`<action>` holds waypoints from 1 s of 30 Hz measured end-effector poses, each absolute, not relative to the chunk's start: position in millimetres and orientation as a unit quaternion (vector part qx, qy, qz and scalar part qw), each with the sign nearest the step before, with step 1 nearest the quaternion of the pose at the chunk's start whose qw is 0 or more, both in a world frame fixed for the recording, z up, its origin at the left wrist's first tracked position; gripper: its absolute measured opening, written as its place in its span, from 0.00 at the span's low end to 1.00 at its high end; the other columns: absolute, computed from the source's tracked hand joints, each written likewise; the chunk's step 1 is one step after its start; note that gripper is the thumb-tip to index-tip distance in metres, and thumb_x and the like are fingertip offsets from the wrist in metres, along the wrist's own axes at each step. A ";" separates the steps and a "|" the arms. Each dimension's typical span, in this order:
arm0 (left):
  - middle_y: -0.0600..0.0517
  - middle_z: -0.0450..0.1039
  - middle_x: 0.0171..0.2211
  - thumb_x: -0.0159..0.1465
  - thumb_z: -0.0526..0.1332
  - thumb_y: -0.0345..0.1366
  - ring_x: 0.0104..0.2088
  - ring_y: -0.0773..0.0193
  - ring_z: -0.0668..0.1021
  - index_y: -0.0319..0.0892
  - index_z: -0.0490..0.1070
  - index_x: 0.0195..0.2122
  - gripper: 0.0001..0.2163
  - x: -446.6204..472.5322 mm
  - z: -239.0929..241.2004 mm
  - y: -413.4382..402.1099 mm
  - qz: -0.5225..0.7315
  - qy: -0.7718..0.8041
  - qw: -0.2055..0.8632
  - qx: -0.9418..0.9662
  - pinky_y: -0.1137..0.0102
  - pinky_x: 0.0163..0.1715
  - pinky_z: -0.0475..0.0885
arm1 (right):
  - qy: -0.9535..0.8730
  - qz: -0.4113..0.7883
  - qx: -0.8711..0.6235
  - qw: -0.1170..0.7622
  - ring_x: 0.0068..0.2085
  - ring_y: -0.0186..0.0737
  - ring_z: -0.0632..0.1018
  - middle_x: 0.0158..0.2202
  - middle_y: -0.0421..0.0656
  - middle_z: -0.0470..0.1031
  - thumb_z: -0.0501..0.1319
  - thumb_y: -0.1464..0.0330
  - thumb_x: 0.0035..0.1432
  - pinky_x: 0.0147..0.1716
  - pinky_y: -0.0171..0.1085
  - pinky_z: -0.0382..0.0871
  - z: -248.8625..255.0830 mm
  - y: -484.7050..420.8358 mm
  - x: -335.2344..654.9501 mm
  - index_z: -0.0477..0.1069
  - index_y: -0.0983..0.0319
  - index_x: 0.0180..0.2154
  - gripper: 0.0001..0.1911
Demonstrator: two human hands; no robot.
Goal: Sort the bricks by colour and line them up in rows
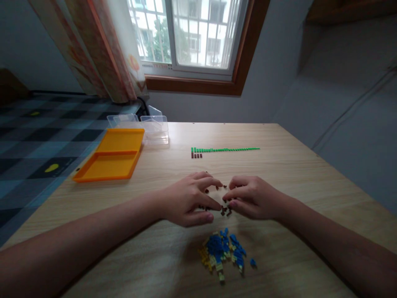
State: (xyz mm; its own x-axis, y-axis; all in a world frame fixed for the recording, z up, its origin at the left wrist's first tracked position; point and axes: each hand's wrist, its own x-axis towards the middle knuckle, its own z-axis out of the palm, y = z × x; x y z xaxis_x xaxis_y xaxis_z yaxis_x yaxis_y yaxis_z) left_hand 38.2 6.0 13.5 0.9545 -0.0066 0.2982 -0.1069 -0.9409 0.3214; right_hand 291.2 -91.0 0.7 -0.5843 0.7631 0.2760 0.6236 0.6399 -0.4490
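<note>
Small dark brown building bricks lie loosely scattered on the table between my two hands. My left hand is spread low over them, fingers apart, its index fingertip touching the tabletop among the pieces; nothing shows in its grasp. Opposite it, my right hand has curled fingers, with thumb and index finger pinched around a brown brick at the pile's right side. Some brown bricks are partly hidden under the left fingers. Nearer to me lies a heap of blue bricks mixed with pale yellow bricks and darker yellow ones.
Beyond my hands runs a long row of green bricks, with a short row of brown bricks below its left end. An open orange case lies at left, with clear plastic boxes behind it. A bed adjoins the table's left side.
</note>
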 end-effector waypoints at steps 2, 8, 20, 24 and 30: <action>0.43 0.70 0.56 0.65 0.62 0.46 0.55 0.49 0.72 0.51 0.79 0.49 0.14 38.6 12.0 5.5 0.150 -0.032 0.164 0.975 0.50 0.58 0.65 | -0.869 0.145 -0.408 0.241 0.34 0.36 0.74 0.37 0.45 0.75 0.60 0.66 0.64 0.35 0.36 0.67 -1.0 -89.8 290.1 0.79 0.61 0.44 0.11; 0.43 0.70 0.55 0.64 0.63 0.43 0.54 0.49 0.73 0.50 0.81 0.44 0.11 39.6 12.9 4.3 0.154 -0.030 0.169 0.973 0.51 0.57 0.67 | -0.868 0.114 -0.421 0.236 0.33 0.36 0.75 0.35 0.44 0.76 0.63 0.67 0.62 0.33 0.35 0.65 -4.6 -87.3 285.7 0.79 0.60 0.41 0.08; 0.45 0.72 0.53 0.65 0.63 0.37 0.52 0.52 0.73 0.49 0.81 0.40 0.07 46.2 9.6 -5.7 0.164 0.025 0.158 0.973 0.52 0.55 0.69 | -0.843 0.077 -0.448 0.289 0.34 0.37 0.75 0.32 0.44 0.75 0.60 0.69 0.65 0.34 0.36 0.66 -3.9 -83.8 282.2 0.80 0.60 0.37 0.09; 0.45 0.71 0.56 0.64 0.65 0.39 0.54 0.51 0.72 0.51 0.81 0.44 0.09 46.4 8.4 -5.6 0.155 0.021 0.152 0.976 0.51 0.57 0.67 | -0.810 0.081 -0.484 0.322 0.34 0.37 0.75 0.33 0.45 0.76 0.61 0.69 0.64 0.33 0.36 0.67 1.0 -80.5 297.0 0.80 0.61 0.36 0.08; 0.46 0.71 0.55 0.66 0.62 0.39 0.54 0.52 0.70 0.50 0.82 0.39 0.08 47.2 6.2 -6.4 0.167 0.025 0.152 0.974 0.53 0.56 0.68 | -0.792 0.091 -0.527 0.294 0.32 0.36 0.74 0.31 0.44 0.76 0.62 0.69 0.62 0.31 0.35 0.65 1.1 -72.1 318.7 0.81 0.62 0.35 0.09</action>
State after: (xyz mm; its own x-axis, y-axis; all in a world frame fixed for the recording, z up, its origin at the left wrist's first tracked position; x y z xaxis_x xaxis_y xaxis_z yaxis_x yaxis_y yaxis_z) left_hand 47.2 -6.4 6.2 0.9432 0.0999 0.3169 -0.0015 -0.9524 0.3047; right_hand 318.7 -72.1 1.1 -0.2712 0.8885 0.3702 0.7812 0.4278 -0.4546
